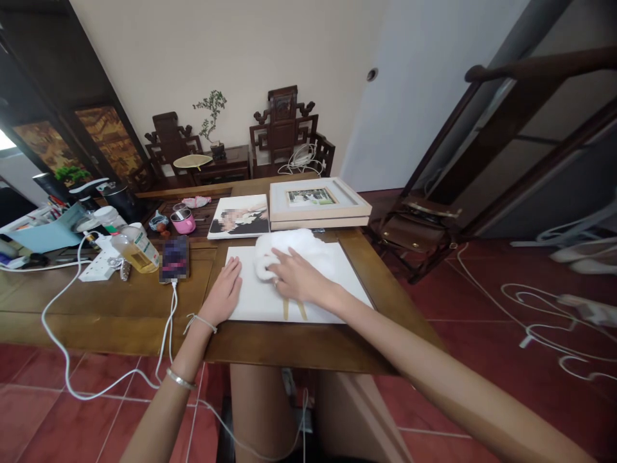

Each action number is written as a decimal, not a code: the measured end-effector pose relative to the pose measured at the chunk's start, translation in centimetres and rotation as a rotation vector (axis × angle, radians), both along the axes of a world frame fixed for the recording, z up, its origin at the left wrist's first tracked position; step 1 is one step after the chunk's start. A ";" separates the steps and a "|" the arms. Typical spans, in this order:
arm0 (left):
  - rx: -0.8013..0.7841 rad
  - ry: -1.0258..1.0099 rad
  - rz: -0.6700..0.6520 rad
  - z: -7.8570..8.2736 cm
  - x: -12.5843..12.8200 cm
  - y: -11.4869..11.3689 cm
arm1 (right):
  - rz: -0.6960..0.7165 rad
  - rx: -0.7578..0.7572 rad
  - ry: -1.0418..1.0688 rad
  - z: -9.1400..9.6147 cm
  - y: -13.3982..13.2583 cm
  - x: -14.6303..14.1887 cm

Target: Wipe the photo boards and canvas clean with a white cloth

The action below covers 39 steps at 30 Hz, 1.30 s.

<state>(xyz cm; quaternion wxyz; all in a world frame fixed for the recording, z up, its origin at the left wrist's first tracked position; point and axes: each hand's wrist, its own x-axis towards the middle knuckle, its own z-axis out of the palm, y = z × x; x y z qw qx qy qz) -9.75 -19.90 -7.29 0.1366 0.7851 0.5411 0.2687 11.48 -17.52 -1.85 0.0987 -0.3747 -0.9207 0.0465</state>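
Note:
A white canvas panel [332, 283] lies flat on the wooden table [144, 308] in front of me. My left hand [222, 292] rests flat on its left edge, fingers stretched out. My right hand [296, 278] presses down on a fluffy white cloth [289, 247] that lies on the panel, fingers spread over the cloth's near side. Two pale gold strokes [295, 310] show on the panel just below my right wrist.
Behind the panel lie a printed photo canvas [240, 217] and stacked picture frames [318, 202]. To the left are a phone [174, 258] on a white charging cable, a bottle [137, 249], a power strip [99, 265], a pink pot [184, 221]. Cables trail over the red tiled floor.

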 end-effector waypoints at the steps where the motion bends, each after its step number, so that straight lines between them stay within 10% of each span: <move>1: 0.000 -0.002 -0.001 0.0 0.0 0.0 | -0.019 0.012 -0.014 -0.1 0.9 -0.5; 5: 0.004 -0.004 -0.001 -0.1 -0.1 0.1 | -0.072 0.062 -0.051 -0.8 0.3 -2.0; 14: 0.015 0.021 -0.002 -0.4 -0.1 0.2 | 0.123 -0.081 -0.082 -0.1 -10.4 -1.0; 27: -0.001 -0.022 -0.018 -0.1 0.0 0.1 | 0.009 0.090 -0.030 -0.8 1.1 -4.1; 39: -0.002 0.012 0.012 -0.6 -0.1 0.3 | 0.165 -0.160 -0.008 0.2 -10.3 0.0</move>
